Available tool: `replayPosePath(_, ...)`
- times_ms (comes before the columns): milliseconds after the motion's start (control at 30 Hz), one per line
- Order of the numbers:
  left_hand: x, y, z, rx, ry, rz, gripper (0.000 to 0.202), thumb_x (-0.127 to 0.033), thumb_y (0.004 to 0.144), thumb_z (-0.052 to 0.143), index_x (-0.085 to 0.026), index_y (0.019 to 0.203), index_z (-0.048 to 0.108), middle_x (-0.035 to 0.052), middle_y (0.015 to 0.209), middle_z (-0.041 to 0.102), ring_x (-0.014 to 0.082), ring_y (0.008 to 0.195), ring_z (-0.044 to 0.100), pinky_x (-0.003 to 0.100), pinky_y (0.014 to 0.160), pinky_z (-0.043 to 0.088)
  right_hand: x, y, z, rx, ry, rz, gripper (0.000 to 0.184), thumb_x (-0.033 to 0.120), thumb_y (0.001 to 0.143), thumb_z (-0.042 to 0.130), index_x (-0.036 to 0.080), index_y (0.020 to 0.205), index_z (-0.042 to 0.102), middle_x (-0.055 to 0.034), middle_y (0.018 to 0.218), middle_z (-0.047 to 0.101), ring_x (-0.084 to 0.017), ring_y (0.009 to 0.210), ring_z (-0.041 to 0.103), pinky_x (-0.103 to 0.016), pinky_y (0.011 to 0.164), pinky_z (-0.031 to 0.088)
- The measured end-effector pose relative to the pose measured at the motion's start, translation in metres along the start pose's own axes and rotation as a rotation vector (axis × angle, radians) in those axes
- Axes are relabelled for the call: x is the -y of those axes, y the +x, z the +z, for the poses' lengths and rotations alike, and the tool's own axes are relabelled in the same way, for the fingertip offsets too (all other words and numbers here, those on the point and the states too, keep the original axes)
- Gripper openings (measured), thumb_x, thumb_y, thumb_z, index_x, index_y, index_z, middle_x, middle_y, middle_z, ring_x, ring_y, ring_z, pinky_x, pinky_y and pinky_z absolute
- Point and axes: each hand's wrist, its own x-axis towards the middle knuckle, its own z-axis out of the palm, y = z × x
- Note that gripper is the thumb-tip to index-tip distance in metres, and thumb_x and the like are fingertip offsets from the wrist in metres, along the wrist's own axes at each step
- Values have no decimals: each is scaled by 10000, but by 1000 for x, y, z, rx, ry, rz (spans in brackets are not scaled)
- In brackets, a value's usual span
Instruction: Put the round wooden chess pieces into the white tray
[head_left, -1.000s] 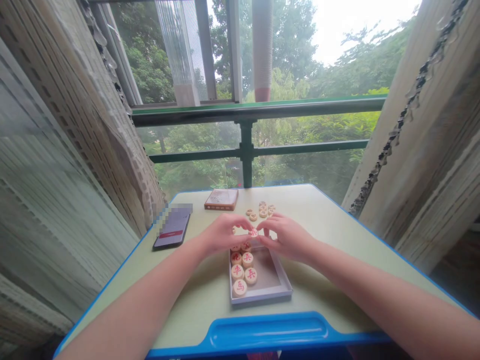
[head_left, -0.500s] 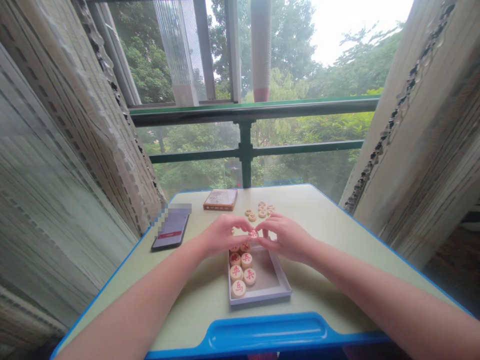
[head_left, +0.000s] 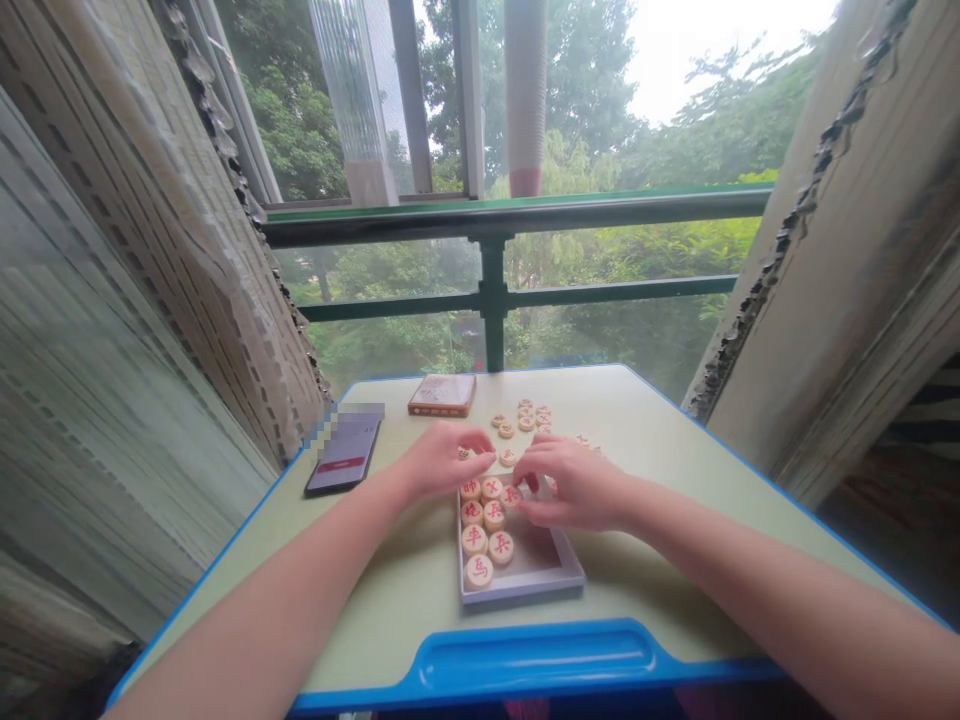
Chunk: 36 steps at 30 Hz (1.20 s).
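Note:
My right hand [head_left: 559,482] pinches a round xiangqi piece [head_left: 511,497] with a red character, at the box's inner side near the top. Below it lies the shallow white box [head_left: 525,592], where several red-lettered pieces [head_left: 474,541] sit in two columns along the left wall. My left hand [head_left: 450,458] hovers above the box's far left corner. Its thumb and fingers are apart, with no piece between them. A loose piece [head_left: 508,457] rests on the table between the two hands, and another dark-lettered piece [head_left: 463,454] shows beside my left fingers.
Further back, several loose pieces [head_left: 526,423] lie on the pale table [head_left: 637,590], and more are partly hidden behind my right hand. A brown-edged box lid [head_left: 442,396] sits at the back left. At the left is a phone [head_left: 345,455]; a blue tray rim [head_left: 536,660] edges the front.
The red piece, earlier between both hands, is now in my right hand alone, lower over the box. My left hand has let go and drawn slightly left.

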Motion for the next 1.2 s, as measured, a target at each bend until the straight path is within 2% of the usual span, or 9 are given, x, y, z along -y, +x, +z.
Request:
replayPosePath(133, 4, 1, 0, 8, 32, -2, 219, -305, 769, 534, -155, 823, 685, 33, 808, 688, 152, 748, 607, 242, 704, 459, 9, 0, -3, 85, 53, -74, 94, 263, 721, 641, 180, 763, 653, -2, 647, 606, -133, 659, 495, -262, 657, 402)
replayPosePath(300, 5, 2, 1, 14, 41, 2, 222, -298, 771, 526, -151, 824, 682, 25, 793, 683, 144, 737, 601, 234, 702, 448, 10, -1, -2, 100, 81, -138, 90, 242, 695, 650, 173, 753, 650, 1, 641, 597, -128, 639, 480, -266, 664, 403)
replayPosePath(600, 7, 2, 2, 32, 71, -1, 222, -304, 774, 525, -150, 813, 680, 18, 771, 681, 137, 716, 596, 225, 672, 428, 15, 0, 1, 164, 107, -99, 128, 284, 700, 660, 168, 752, 657, 10, 626, 601, -115, 606, 486, -259, 638, 393)
replayPosePath(1200, 9, 3, 3, 21, 94, -6, 228, -300, 772, 509, -146, 797, 676, 15, 763, 673, 129, 700, 583, 217, 662, 417, 17, 1, 3, 151, 85, -108, 131, 298, 709, 683, 172, 731, 655, 4, 637, 602, -120, 635, 482, -249, 617, 378)
